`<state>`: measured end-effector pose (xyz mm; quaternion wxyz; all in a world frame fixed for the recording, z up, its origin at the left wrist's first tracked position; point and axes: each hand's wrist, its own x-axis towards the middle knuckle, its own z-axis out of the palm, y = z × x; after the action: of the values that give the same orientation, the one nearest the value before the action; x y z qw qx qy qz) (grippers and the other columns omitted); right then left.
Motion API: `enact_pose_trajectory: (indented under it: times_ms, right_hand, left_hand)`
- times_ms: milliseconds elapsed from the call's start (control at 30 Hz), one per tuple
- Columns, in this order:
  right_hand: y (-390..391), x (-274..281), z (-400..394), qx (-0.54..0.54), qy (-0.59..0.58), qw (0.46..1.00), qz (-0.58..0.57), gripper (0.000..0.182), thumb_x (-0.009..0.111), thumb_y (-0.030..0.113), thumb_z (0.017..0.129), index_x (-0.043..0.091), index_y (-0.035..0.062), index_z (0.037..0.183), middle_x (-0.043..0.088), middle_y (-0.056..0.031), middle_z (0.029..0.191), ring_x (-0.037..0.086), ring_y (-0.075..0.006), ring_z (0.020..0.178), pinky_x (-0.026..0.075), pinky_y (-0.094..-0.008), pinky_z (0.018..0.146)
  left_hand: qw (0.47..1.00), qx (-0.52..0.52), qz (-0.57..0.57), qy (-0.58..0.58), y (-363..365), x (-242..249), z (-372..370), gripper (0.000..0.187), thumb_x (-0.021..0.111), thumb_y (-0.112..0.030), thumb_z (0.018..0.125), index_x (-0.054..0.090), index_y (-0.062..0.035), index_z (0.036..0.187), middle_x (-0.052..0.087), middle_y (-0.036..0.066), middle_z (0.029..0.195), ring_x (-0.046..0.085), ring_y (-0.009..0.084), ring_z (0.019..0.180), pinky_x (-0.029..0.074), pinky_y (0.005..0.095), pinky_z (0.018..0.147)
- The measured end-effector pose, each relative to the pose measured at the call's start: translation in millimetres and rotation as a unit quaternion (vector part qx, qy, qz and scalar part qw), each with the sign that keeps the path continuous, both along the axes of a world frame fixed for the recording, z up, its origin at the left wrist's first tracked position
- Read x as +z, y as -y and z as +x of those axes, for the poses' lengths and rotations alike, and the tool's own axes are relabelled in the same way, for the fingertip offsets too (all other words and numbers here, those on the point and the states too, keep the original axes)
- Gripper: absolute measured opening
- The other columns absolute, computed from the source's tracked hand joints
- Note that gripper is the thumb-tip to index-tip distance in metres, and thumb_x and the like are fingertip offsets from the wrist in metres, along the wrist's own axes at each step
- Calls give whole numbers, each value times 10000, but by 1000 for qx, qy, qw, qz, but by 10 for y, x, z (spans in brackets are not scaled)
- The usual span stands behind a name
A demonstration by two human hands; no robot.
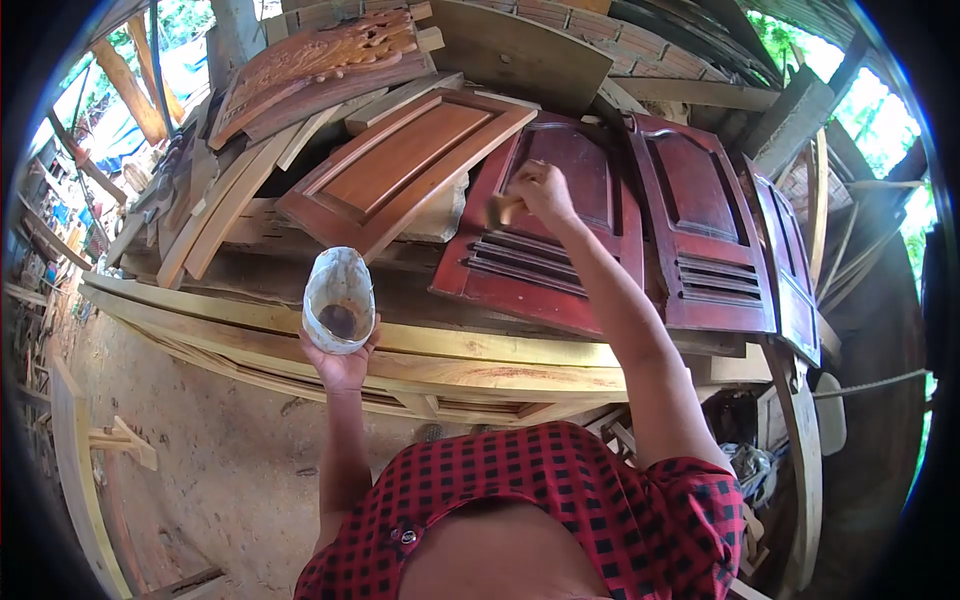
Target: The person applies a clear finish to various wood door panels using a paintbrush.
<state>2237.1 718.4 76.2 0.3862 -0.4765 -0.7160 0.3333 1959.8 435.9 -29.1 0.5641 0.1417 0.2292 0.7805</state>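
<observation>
My left hand [342,366] is wrapped round the lower part of a whitish cut-open plastic container [318,285], which has a little dark liquid at its bottom. In my closed right hand [545,192] is a paintbrush [504,211], its bristle end smeared by motion. The brush overlaps a dark red panelled shutter [545,285] with louvre slats, lying tilted on the stack. Left of that shutter rests a lighter brown wooden panel [405,160], between the container and the brush.
Two more dark red shutters [705,215] [790,255] lean at the right. A carved wooden board [320,75] lies at the back left on stacked planks. Long pale timber beams [470,370] run along the front, above a dirt floor [220,450].
</observation>
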Motion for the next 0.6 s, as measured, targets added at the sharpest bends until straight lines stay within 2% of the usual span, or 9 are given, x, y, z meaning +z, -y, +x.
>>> enact_pose_trajectory:
  times_ms: [133,167,200,233,300,367,433,500,600]
  right_hand:
    - [-154,-67,-63,56,-251,948,-185,93,609,14,740,620,-7,830,633,-142,738,646,-218,563,555,-296,454]
    - [-614,-540,195,192,-58,964,176,160,635,11,724,612,0,882,632,-141,739,647,-213,564,568,-323,474]
    - [-308,-117,215,-38,-231,951,-203,137,638,9,723,611,5,856,629,-144,736,643,-222,546,561,-334,468]
    - [-547,-298,476,-57,-223,957,-175,79,631,7,722,611,15,799,623,-139,706,633,-227,522,548,-345,453]
    - [-748,-276,1056,-127,-175,963,-160,43,609,16,729,598,28,690,604,-113,620,612,-208,480,491,-324,383]
    - [-943,-134,1587,-184,67,979,-56,88,602,47,709,598,13,628,602,-115,551,613,-205,448,456,-319,335]
    - [-1037,54,1940,-264,328,905,59,158,591,153,678,648,10,714,629,-172,599,660,-288,578,530,-399,554]
    - [-1012,219,1959,-272,354,894,29,212,566,181,670,673,43,790,649,-191,696,665,-333,714,524,-420,695]
    - [-1003,183,1637,-233,392,890,26,234,565,210,694,679,78,850,666,-179,888,647,-354,843,515,-442,729]
  left_hand:
    - [999,32,-18,4,1,54,66,796,481,-703,777,372,-157,1345,477,134,1271,519,443,1083,499,503,816]
    - [999,40,-28,13,-9,61,65,799,473,-708,778,372,-153,1345,482,136,1262,529,440,1070,505,499,803]
    - [999,43,-26,12,-12,61,55,799,473,-708,778,372,-153,1345,482,136,1262,529,440,1070,505,499,803]
    - [999,33,-19,-2,-7,56,47,803,464,-711,780,371,-147,1344,486,141,1256,536,436,1059,510,492,793]
    - [1000,22,-12,-17,-2,58,42,807,455,-715,782,370,-142,1344,489,146,1250,544,432,1048,515,486,782]
    - [999,27,-19,-18,-13,72,61,804,447,-712,789,371,-132,1341,499,155,1235,552,428,1035,519,475,776]
    - [1000,17,-11,-14,-29,46,51,800,445,-710,792,372,-135,1342,501,161,1235,550,429,1038,518,475,779]
    - [1000,19,-6,-9,-33,40,53,794,446,-709,793,376,-138,1341,497,158,1250,547,431,1045,517,476,783]
    - [1000,14,-4,-23,-32,34,53,799,439,-719,791,382,-142,1341,493,150,1267,550,428,1048,516,473,784]
